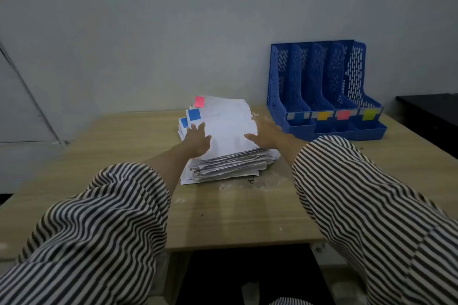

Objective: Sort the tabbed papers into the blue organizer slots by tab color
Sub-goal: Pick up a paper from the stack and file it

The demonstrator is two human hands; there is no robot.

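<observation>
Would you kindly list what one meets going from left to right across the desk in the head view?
Left hand resting on the paper → stack of white tabbed papers → right hand at the stack's right edge → blue perforated plastic organizer with slot labels blue, yellow, pink, yellow-green.

A pile of papers (228,146) sits on the table (104,146), near the middle. The left hand (197,137) rests on the left side of the pile. The right hand (265,134) rests on the right side. The organizer (322,89) stands on the table to the right of the pile, farther back, against the wall (173,32).
</observation>
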